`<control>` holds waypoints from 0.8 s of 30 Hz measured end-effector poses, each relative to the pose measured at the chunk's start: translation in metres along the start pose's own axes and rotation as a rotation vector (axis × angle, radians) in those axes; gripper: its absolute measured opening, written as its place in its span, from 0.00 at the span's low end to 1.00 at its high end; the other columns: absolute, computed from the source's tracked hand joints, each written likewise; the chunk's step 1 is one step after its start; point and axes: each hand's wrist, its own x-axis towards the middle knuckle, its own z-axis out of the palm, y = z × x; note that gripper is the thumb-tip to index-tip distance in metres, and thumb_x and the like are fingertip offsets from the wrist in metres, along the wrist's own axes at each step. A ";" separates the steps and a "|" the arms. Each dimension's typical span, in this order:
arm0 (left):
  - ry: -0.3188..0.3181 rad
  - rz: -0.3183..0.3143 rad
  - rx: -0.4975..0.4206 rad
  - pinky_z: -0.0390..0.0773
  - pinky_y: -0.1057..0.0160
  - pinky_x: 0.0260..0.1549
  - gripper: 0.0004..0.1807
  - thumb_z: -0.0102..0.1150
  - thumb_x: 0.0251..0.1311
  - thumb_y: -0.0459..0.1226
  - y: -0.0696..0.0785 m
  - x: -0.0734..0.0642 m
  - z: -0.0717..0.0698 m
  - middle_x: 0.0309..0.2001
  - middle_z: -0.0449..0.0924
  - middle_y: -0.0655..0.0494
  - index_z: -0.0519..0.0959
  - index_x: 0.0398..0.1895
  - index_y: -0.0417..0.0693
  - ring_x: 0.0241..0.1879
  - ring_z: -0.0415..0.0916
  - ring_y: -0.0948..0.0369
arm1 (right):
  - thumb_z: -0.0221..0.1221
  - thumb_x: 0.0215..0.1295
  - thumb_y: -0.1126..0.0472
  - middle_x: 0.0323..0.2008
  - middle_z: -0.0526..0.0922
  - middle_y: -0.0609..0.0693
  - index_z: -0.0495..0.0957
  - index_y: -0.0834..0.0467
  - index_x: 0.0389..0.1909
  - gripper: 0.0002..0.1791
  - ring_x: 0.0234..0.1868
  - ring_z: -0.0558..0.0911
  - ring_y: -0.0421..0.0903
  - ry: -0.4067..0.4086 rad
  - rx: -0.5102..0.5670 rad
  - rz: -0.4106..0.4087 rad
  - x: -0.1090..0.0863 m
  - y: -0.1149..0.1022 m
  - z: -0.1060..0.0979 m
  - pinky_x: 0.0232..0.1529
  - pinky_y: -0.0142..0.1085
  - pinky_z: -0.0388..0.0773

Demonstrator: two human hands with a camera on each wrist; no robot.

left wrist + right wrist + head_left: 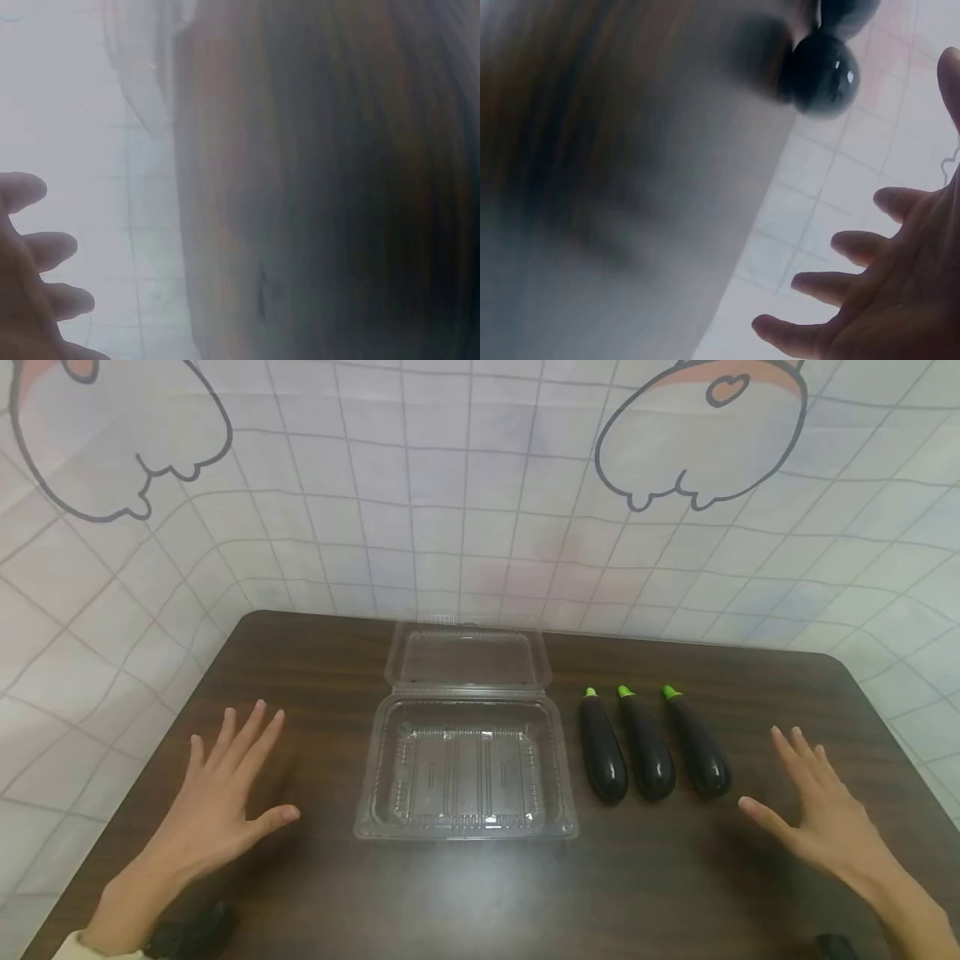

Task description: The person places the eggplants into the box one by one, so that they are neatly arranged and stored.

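- The left hand (217, 793) has its fingers straight and spread, thumb pointing out toward the middle; it grips nothing and lies well apart from the container to its right.
- The right hand (832, 818) is likewise spread, fingers extended and grip bare, its thumb near the rightmost eggplant but apart from it.
- A dark band (191, 931) shows at the left wrist beside a cream sleeve (71, 947); a dark object (835, 946) shows by the right wrist.
- Nearest the right hand, three dark purple eggplants lie side by side: the right eggplant (699, 747), the middle eggplant (648, 752) and the left eggplant (603, 752). Their green stem ends point to the far edge, their glossy rounded ends toward the person. The right one lies a little farther off from the other two.
- Left of them, just beside the left eggplant, sits a clear plastic clamshell container (465, 768), its hinged lid (468, 660) folded back toward the far edge.
- All these lie on a dark wood-grain table (315, 902) with rounded far corners.
- Behind hangs a white grid-patterned sheet (435, 543) bearing two cartoon animal drawings.
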 end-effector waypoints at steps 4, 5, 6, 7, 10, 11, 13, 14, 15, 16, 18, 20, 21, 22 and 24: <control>0.035 0.013 -0.132 0.28 0.27 0.57 0.53 0.49 0.56 0.68 0.008 0.007 0.007 0.75 0.39 0.40 0.43 0.77 0.53 0.70 0.31 0.35 | 0.53 0.69 0.51 0.75 0.31 0.58 0.33 0.48 0.76 0.46 0.70 0.35 0.70 -0.004 0.137 -0.001 0.000 -0.006 0.003 0.47 0.79 0.42; 0.040 0.016 -0.185 0.27 0.28 0.57 0.52 0.47 0.56 0.68 0.011 0.008 0.010 0.75 0.38 0.41 0.43 0.77 0.53 0.70 0.31 0.35 | 0.52 0.70 0.52 0.75 0.31 0.59 0.33 0.47 0.76 0.44 0.70 0.36 0.72 -0.001 0.171 0.001 0.000 -0.007 0.003 0.49 0.78 0.40; 0.045 0.021 -0.242 0.27 0.28 0.58 0.52 0.45 0.57 0.69 0.013 0.009 0.012 0.75 0.38 0.42 0.43 0.77 0.52 0.71 0.31 0.35 | 0.50 0.71 0.53 0.74 0.32 0.60 0.33 0.46 0.76 0.43 0.69 0.39 0.74 0.004 0.201 0.005 0.001 -0.008 0.003 0.52 0.77 0.40; 0.052 0.026 -0.304 0.27 0.29 0.59 0.51 0.43 0.58 0.68 0.016 0.010 0.015 0.75 0.38 0.43 0.44 0.77 0.52 0.71 0.30 0.36 | 0.48 0.72 0.54 0.74 0.35 0.63 0.33 0.45 0.76 0.41 0.67 0.43 0.77 0.006 0.226 0.012 0.002 -0.010 0.003 0.52 0.76 0.43; 0.072 0.045 -0.496 0.27 0.31 0.60 0.49 0.42 0.61 0.67 0.023 0.012 0.024 0.76 0.38 0.46 0.44 0.77 0.49 0.72 0.30 0.41 | 0.44 0.75 0.53 0.71 0.43 0.72 0.31 0.40 0.75 0.38 0.61 0.53 0.82 -0.017 0.288 0.066 0.005 -0.016 0.004 0.47 0.76 0.53; 0.074 0.047 -0.558 0.28 0.31 0.60 0.48 0.42 0.62 0.66 0.025 0.012 0.027 0.76 0.38 0.47 0.44 0.77 0.49 0.73 0.30 0.43 | 0.44 0.75 0.52 0.69 0.47 0.74 0.31 0.39 0.75 0.38 0.60 0.56 0.82 -0.026 0.300 0.089 0.007 -0.018 0.005 0.45 0.75 0.57; 0.074 0.035 -0.657 0.31 0.32 0.62 0.47 0.43 0.64 0.64 0.031 0.012 0.032 0.76 0.38 0.50 0.43 0.77 0.49 0.74 0.31 0.49 | 0.43 0.75 0.50 0.66 0.53 0.77 0.30 0.38 0.75 0.38 0.58 0.60 0.81 -0.053 0.328 0.126 0.010 -0.022 0.008 0.42 0.74 0.61; 0.067 0.027 -0.710 0.32 0.32 0.62 0.45 0.44 0.65 0.61 0.033 0.012 0.035 0.76 0.38 0.51 0.42 0.77 0.49 0.74 0.32 0.51 | 0.43 0.75 0.49 0.65 0.55 0.77 0.29 0.39 0.75 0.38 0.58 0.60 0.81 -0.066 0.336 0.143 0.011 -0.024 0.010 0.42 0.73 0.62; 0.061 0.016 -0.763 0.34 0.34 0.63 0.44 0.45 0.66 0.59 0.036 0.013 0.038 0.76 0.38 0.53 0.42 0.77 0.51 0.74 0.33 0.54 | 0.43 0.75 0.48 0.65 0.56 0.77 0.29 0.41 0.75 0.38 0.58 0.61 0.80 -0.072 0.336 0.153 0.012 -0.025 0.013 0.42 0.72 0.63; 0.054 0.007 -0.810 0.36 0.39 0.65 0.43 0.46 0.68 0.56 0.039 0.013 0.042 0.77 0.37 0.54 0.41 0.77 0.52 0.74 0.33 0.55 | 0.43 0.75 0.47 0.65 0.57 0.77 0.29 0.42 0.75 0.39 0.59 0.60 0.80 -0.078 0.336 0.165 0.013 -0.027 0.015 0.43 0.72 0.63; 0.043 -0.003 -0.899 0.40 0.51 0.69 0.41 0.48 0.70 0.50 0.044 0.013 0.048 0.77 0.37 0.56 0.39 0.77 0.54 0.74 0.34 0.56 | 0.44 0.74 0.46 0.67 0.54 0.75 0.29 0.47 0.75 0.41 0.59 0.59 0.80 -0.078 0.334 0.172 0.014 -0.028 0.019 0.43 0.73 0.62; 0.039 0.012 -0.962 0.42 0.63 0.68 0.40 0.48 0.70 0.41 0.047 0.015 0.056 0.77 0.36 0.54 0.37 0.77 0.52 0.74 0.34 0.54 | 0.45 0.74 0.46 0.69 0.52 0.72 0.29 0.50 0.76 0.42 0.59 0.60 0.79 -0.062 0.329 0.179 0.015 -0.029 0.023 0.43 0.73 0.62; 0.040 0.018 -0.982 0.43 0.68 0.67 0.40 0.48 0.70 0.38 0.048 0.015 0.059 0.77 0.36 0.52 0.37 0.77 0.51 0.74 0.35 0.53 | 0.45 0.74 0.46 0.70 0.50 0.71 0.30 0.51 0.76 0.42 0.59 0.61 0.78 -0.052 0.333 0.179 0.016 -0.029 0.024 0.42 0.73 0.63; 0.041 0.023 -0.999 0.44 0.71 0.66 0.40 0.48 0.69 0.35 0.049 0.015 0.062 0.76 0.36 0.51 0.37 0.77 0.50 0.74 0.35 0.52 | 0.46 0.73 0.46 0.71 0.49 0.70 0.30 0.52 0.76 0.43 0.59 0.61 0.77 -0.039 0.335 0.182 0.017 -0.029 0.025 0.43 0.72 0.63; 0.043 0.029 -1.020 0.44 0.72 0.66 0.41 0.47 0.67 0.31 0.050 0.016 0.068 0.76 0.36 0.48 0.37 0.77 0.48 0.74 0.35 0.52 | 0.48 0.73 0.47 0.70 0.50 0.70 0.32 0.54 0.76 0.43 0.58 0.65 0.74 -0.011 0.341 0.176 0.018 -0.028 0.029 0.42 0.69 0.67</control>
